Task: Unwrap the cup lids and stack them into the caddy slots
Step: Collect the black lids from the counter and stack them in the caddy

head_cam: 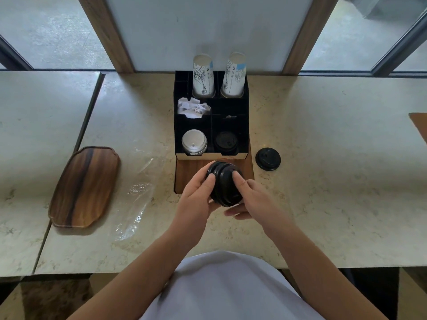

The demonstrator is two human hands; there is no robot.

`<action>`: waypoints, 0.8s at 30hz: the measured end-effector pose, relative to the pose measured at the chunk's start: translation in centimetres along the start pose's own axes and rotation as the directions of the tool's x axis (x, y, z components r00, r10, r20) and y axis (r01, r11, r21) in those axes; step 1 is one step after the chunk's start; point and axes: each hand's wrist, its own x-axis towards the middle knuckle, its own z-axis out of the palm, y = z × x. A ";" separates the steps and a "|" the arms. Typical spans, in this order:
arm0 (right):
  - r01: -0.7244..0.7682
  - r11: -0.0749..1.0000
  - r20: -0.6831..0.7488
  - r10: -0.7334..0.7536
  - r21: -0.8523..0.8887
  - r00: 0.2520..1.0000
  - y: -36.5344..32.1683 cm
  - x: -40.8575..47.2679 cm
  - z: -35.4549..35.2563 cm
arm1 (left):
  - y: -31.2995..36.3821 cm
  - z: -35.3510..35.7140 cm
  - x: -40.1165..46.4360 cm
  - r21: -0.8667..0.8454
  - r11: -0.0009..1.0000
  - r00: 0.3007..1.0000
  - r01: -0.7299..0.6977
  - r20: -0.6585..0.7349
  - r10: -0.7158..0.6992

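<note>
Both hands, my left hand [196, 197] and right hand [251, 199], clamp a stack of black lids [225, 183] just before the caddy [245, 107] front edge. One loose black lid [268, 158] lies right of it; plastic wrap [138, 192] lies left.

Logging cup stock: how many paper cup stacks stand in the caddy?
2: the left cup stack and the right cup stack, side by side in the caddy's back row.

Café self-service counter: marble top [323, 139], black caddy [176, 125] of paper cups [203, 75] and lids [194, 142].
</note>
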 end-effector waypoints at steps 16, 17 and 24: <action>0.073 0.947 -0.040 -0.090 -0.313 0.995 -0.1 -0.4 -1.5 | 0.2 -1.1 0.2 -0.058 0.992 0.985 0.110 0.136 -0.102; 0.076 0.948 -0.039 -0.093 -0.310 0.995 -0.1 -0.4 -1.5 | 0.1 -1.2 0.3 -0.074 0.990 0.985 0.121 0.131 -0.110; 0.174 0.967 0.088 -0.160 -0.184 0.983 -0.1 -1.4 -2.1 | 0.4 -1.8 0.8 -0.287 0.936 0.975 0.203 0.151 -0.165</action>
